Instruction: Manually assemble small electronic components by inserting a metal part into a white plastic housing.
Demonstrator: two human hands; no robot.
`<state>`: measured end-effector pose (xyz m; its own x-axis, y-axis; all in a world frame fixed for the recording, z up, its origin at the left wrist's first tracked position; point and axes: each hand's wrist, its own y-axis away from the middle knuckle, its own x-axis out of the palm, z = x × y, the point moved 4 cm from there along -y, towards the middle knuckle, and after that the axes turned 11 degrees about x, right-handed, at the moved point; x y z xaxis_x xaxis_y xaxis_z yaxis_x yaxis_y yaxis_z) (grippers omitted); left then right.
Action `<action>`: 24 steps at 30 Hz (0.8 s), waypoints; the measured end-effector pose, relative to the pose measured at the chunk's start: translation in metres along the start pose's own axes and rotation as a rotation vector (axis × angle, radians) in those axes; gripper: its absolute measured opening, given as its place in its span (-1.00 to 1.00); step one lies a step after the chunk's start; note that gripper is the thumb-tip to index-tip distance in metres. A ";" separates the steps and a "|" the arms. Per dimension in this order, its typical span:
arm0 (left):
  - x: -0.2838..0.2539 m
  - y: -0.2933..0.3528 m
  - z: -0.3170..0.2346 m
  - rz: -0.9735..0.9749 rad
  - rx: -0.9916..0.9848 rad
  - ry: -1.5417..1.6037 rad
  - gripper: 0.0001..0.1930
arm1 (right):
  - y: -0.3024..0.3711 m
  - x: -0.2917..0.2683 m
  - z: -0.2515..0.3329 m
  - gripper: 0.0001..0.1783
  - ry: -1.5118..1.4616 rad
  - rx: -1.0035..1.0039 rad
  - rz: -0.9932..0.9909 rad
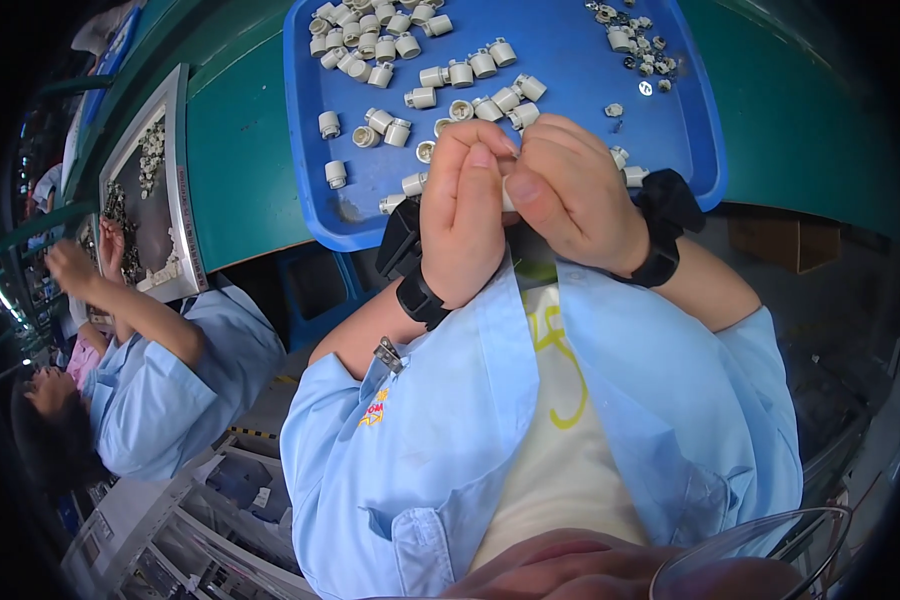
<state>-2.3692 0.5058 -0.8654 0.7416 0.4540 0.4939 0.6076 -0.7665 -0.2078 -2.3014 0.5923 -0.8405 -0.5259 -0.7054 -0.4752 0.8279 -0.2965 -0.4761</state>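
Note:
Close together over the near edge of the blue tray [315,215], my left hand [465,215] and my right hand [580,195] are both closed and their fingertips meet. Between them shows a sliver of a white ceramic socket [508,197]; the fingers hide most of it. My right thumb presses beside it, and my left thumb points up along the curled fingers. Whether the fingertips also pinch a smaller part cannot be made out. Around the hands lie loose white ceramic sockets [460,73], short cylinders with a narrower neck, some upright and some on their sides.
Small metal-and-white parts [650,62] lie scattered in the tray's far right corner. The tray rests on a green table [240,150]. To the left, a co-worker in a blue shirt [185,390] handles small parts at a metal-framed tray [182,190]. A cardboard box [790,245] stands below at right.

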 end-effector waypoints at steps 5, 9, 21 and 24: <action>-0.009 -0.001 -0.009 -0.009 0.018 -0.155 -0.86 | 0.001 0.002 0.005 -0.75 0.087 -0.004 0.056; -0.013 -0.001 -0.014 -0.004 0.113 -0.233 -0.86 | 0.001 0.009 0.005 -0.73 0.165 0.006 0.077; -0.037 -0.003 -0.026 0.058 0.434 -0.591 -0.87 | -0.009 0.022 0.005 -0.81 -0.181 0.435 0.134; -0.041 -0.003 -0.027 0.048 0.418 -0.537 -0.86 | -0.003 0.034 -0.008 -0.79 -0.461 0.487 0.113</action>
<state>-2.4087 0.4771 -0.8627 0.7429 0.6693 0.0114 0.5495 -0.6001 -0.5814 -2.3230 0.5741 -0.8614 -0.3833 -0.9195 -0.0875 0.9231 -0.3846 -0.0030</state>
